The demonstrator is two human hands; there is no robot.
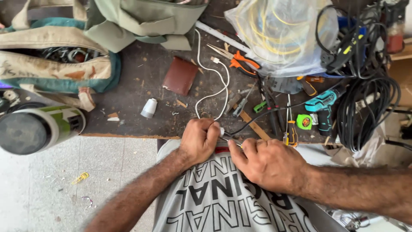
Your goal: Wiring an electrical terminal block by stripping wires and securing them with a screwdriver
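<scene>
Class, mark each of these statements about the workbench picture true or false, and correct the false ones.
1. The left hand is closed in a fist around a white cable. True.
2. The brown wallet lies on the floor. False: it lies on the dark workbench.
3. The orange-handled pliers lie beside a clear plastic bag holding yellow wire. True.
4. The right hand rests far from the left hand. False: the two hands are close together at the bench edge.
5. The teal power drill is held in the right hand. False: it lies on the workbench.
</scene>
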